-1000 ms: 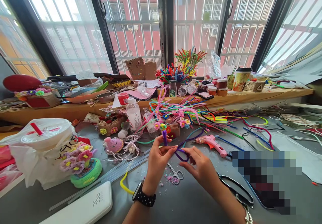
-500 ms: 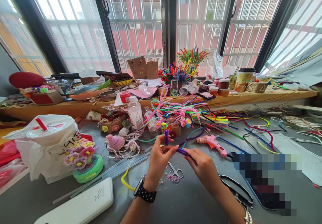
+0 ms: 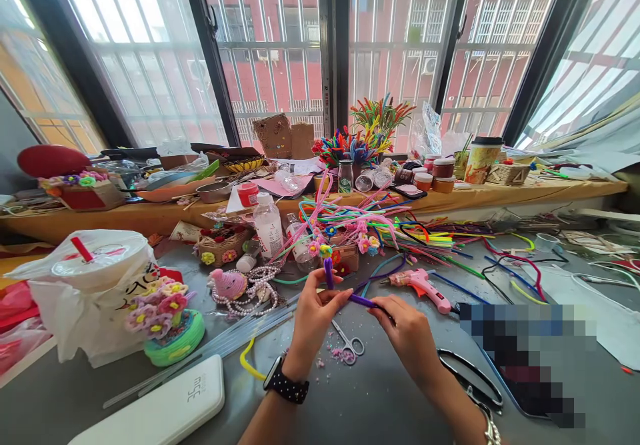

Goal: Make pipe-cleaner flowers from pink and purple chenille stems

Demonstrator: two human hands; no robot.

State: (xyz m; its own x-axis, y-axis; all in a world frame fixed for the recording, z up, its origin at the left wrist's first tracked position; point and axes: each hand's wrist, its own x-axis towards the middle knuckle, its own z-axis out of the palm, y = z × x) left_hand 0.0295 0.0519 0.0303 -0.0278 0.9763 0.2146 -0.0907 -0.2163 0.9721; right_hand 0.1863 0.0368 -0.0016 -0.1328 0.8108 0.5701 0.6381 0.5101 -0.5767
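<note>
A purple pipe cleaner stretches between my two hands above the grey table. My left hand pinches it with thumb and fingers, and one bent end stands up above the fingertips. My right hand is closed on its other end, the fingertips partly hiding it. Small scissors lie just below, among pink fluffy scraps. Beyond my hands are a bunch of colourful pipe cleaners and fuzzy flowers.
A pink glue gun and a pair of glasses lie on the right, near a partly pixelated phone. On the left are a white power bank, clear glue sticks, a flower pot craft and a bagged cup.
The purple pipe cleaner's stretch between my hands shows a little longer, and my right hand has shifted slightly. My left hand keeps its pinch.
</note>
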